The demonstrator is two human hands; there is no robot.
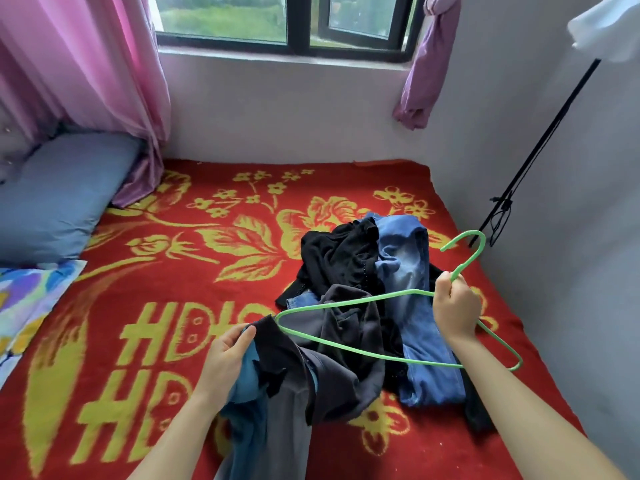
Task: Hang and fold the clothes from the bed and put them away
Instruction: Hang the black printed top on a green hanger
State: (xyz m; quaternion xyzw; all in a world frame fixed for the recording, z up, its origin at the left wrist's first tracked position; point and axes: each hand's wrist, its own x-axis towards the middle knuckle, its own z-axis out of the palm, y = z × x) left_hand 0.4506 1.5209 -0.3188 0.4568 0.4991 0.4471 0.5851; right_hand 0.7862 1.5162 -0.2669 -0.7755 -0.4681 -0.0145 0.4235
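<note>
A heap of clothes lies on the red and yellow blanket [173,289] of the bed: black garments [339,254], blue jeans [412,271] and a dark grey garment [346,334]. My right hand [455,310] grips a green wire hanger [363,351] at the neck below its hook, holding it flat above the heap. My left hand [228,355] pinches the edge of a dark grey and blue garment [277,386] that hangs down toward me. The hanger's left tip sits right at that held edge.
A blue-grey pillow [59,195] lies at the bed's left, with a patterned cloth [27,299] beside it. Pink curtains [86,64] hang at the window [287,19]. A black rod [540,147] leans along the right wall, with white fabric [609,26] above it.
</note>
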